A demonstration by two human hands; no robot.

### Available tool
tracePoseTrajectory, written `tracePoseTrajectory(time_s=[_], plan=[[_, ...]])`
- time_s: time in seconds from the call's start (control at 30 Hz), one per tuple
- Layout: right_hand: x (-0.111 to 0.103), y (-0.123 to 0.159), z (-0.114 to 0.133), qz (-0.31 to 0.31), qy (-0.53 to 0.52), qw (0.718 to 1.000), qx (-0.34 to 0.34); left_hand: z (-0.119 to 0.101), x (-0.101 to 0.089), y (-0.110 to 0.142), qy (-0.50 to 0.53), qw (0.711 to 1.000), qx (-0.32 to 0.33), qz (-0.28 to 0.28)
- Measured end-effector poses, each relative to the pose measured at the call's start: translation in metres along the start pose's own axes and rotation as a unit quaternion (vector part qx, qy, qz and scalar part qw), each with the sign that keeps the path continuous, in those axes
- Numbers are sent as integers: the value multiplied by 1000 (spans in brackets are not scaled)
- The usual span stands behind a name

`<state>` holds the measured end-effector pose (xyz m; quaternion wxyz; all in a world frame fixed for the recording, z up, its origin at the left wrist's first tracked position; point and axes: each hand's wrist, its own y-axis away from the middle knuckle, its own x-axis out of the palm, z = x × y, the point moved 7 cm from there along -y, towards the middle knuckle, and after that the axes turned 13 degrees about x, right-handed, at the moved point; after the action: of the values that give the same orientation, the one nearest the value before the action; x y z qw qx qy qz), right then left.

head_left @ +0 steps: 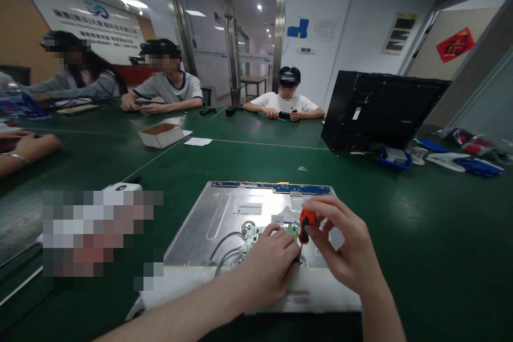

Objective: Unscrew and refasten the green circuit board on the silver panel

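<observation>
A flat metal panel (224,208) lies before me on the green table, with a blue circuit strip (248,187) along its far edge. Fixed near its middle is a small green circuit board (253,234) with dark cables running off to the left. My right hand (344,240) grips a short orange and black screwdriver (308,220) held upright, its shaft pointing down at the panel. My left hand (274,259) rests over the circuit board, fingers curled together beside the shaft. What lies under those fingertips, and the screwdriver's tip, are hidden.
To the left lies a white device (124,188), partly blurred, with cables. A large black monitor (380,109) stands at the back right, near a blue tray (396,158). An open cardboard box (160,134) sits further back. Several co-workers sit around the table.
</observation>
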<state>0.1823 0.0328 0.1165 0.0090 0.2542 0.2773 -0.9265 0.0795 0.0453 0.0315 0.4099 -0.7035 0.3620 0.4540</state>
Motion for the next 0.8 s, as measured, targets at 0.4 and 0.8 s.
tracePoseTrajectory(time_s=[0.4,0.8], plan=[[-1,2,-11,-30,-32,998,55,0,1,0,6,1000,3,-3],[-1,2,-9,-15,8,1000,25,-1,0,0,-3,1000,1,-7]])
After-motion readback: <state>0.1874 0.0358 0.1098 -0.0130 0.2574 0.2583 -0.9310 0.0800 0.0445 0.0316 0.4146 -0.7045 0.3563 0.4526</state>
